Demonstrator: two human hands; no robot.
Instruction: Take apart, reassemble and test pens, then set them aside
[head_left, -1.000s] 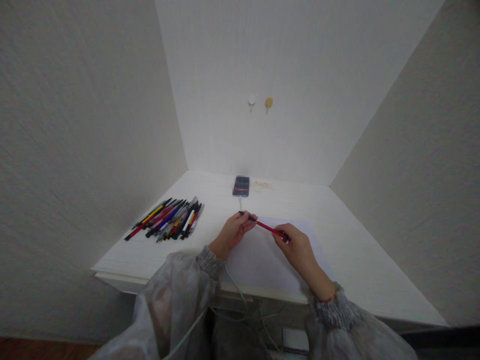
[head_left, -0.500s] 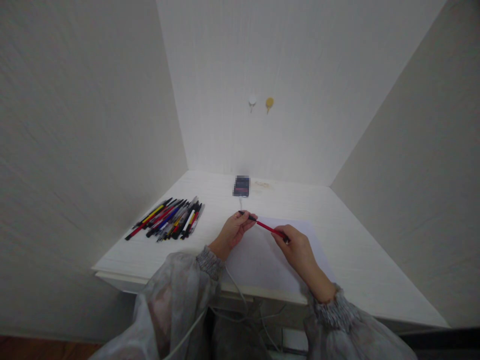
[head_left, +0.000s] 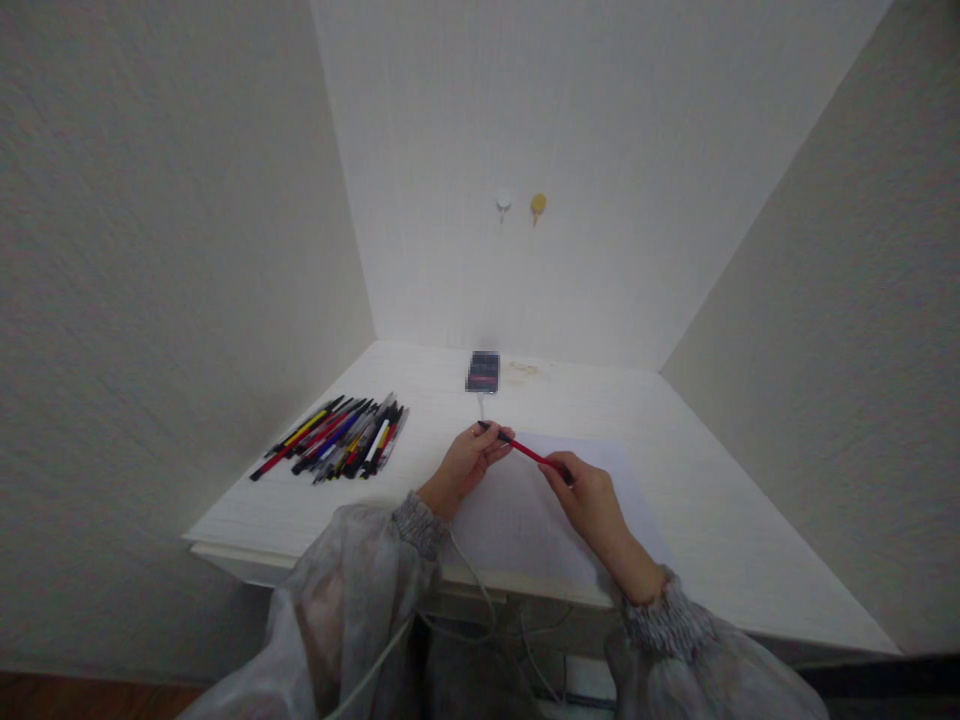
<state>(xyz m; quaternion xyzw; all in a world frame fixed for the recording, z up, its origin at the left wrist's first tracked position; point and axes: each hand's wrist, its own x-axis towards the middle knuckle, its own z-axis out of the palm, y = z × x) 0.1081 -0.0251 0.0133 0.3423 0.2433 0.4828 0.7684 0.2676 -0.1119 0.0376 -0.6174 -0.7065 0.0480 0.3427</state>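
Observation:
Both my hands hold one red pen (head_left: 527, 452) with black ends, above a white sheet of paper (head_left: 525, 520) on the white table (head_left: 720, 520). My left hand (head_left: 466, 464) pinches the pen's far black end. My right hand (head_left: 586, 498) is closed on its near end. The pen lies slanted between them, a little above the paper.
A pile of several pens (head_left: 337, 437) in black, red, yellow and blue lies at the table's left. A dark phone (head_left: 483, 371) with a white cable lies at the back. Walls close in on three sides, with two small hooks (head_left: 520, 205) on the far one.
My right hand has slid slightly along the pen toward my left hand. The left hand and the pen have hardly moved.

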